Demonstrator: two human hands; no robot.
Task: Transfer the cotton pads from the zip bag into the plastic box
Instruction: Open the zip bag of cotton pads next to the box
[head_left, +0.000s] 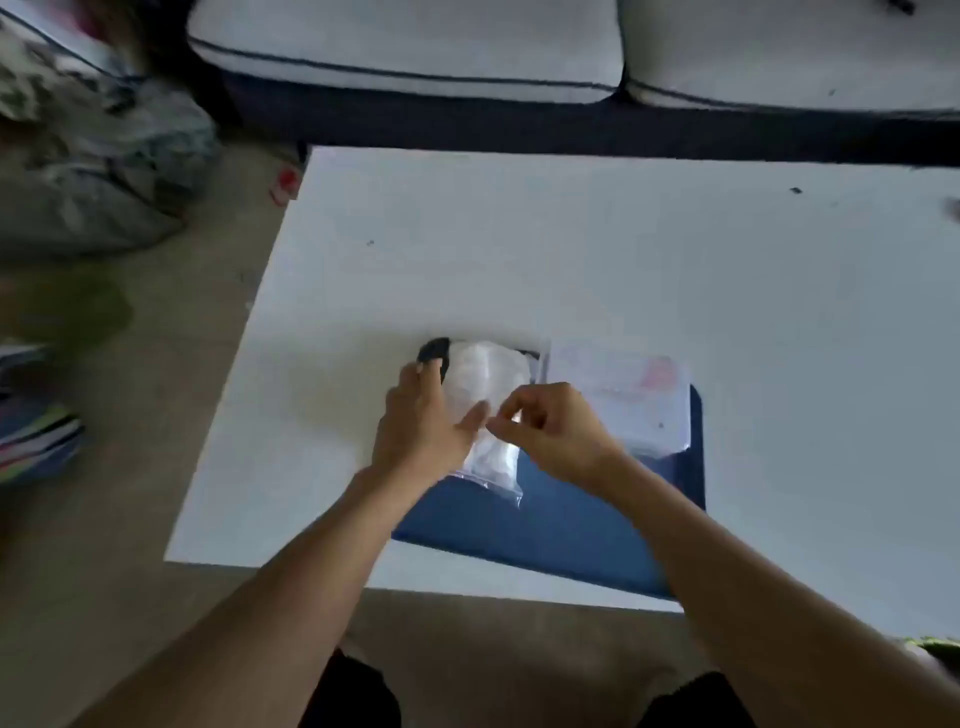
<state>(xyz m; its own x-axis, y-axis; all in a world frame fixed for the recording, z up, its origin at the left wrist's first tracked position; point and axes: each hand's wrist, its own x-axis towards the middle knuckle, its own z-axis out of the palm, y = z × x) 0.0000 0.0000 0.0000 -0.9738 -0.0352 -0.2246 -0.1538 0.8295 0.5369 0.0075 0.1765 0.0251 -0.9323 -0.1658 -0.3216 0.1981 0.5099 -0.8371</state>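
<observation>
A: Holding the zip bag (488, 415) with both hands, over the blue mat (561, 530) on the white table (571, 249).

B: Left hand (423, 423)?

A: Lies along the bag's left side, fingers mostly straight and reaching toward the far end, thumb stretched across the bag's front. Looks like a light grip, thumb against fingers, but blur makes it hard to be sure.

B: Right hand (545, 431)?

A: Fingers curled in tight, tips pinching at the bag's right edge near the middle. Exactly what they pinch, film or seal, I cannot tell.

B: Pads?

A: Cotton pads (485, 379) are inside the bag, a white mass showing through the clear film. Count unreadable.

B: Box?

A: Plastic box (628, 400), clear, sits just right of the bag on the mat's far right part, partly past the mat's far edge. Open or lidded, cannot tell.

B: Anything else?

A: Small black thing (435, 352) at the bag's far left corner, touching the left fingertips. Sofa (415, 47) beyond the table.
</observation>
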